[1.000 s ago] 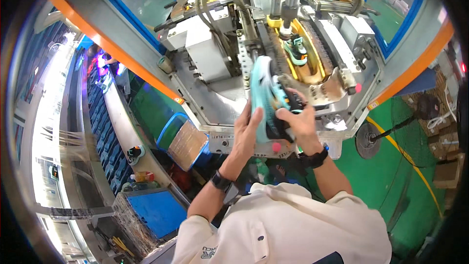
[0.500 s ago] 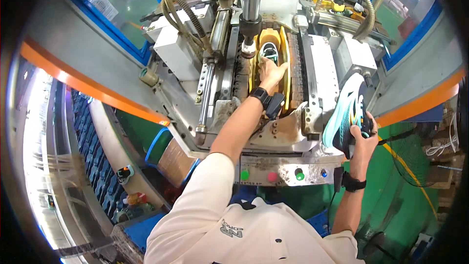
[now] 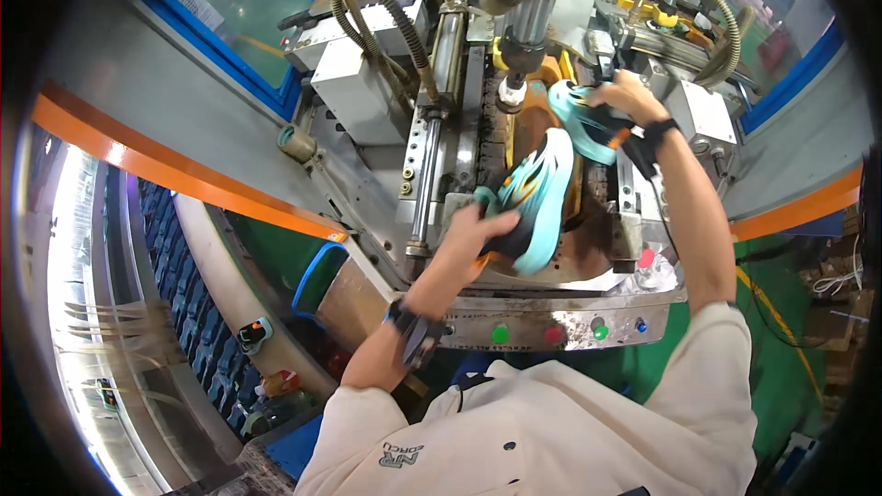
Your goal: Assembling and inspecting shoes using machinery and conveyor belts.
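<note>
Both of my hands are at the press, each with a teal, white and black sports shoe. My left hand (image 3: 470, 243) is closed round the heel end of the nearer shoe (image 3: 542, 197), which is held tilted over the front of the machine's trough. Higher up and to the right, my right hand (image 3: 634, 101) grips the farther shoe (image 3: 581, 124) above the trough, near its yellow side plate. The two shoes almost meet or overlap in view. Motion blurs both a little. A vertical press rod (image 3: 527, 46) with a white tip (image 3: 512, 92) hangs just left of the farther shoe.
A metal cylinder (image 3: 430, 174) runs along the trough's left side. White box housings (image 3: 354, 92) flank the machine. Push buttons (image 3: 553, 335) line its front panel. At left, a conveyor (image 3: 197, 285) carries another shoe (image 3: 254, 335) beside it. An orange rim (image 3: 184, 188) curves round the machine.
My left hand has drawn back from the trough with a shoe. My right hand has carried the other shoe from the right side up and left over the trough. The view has shifted somewhat.
</note>
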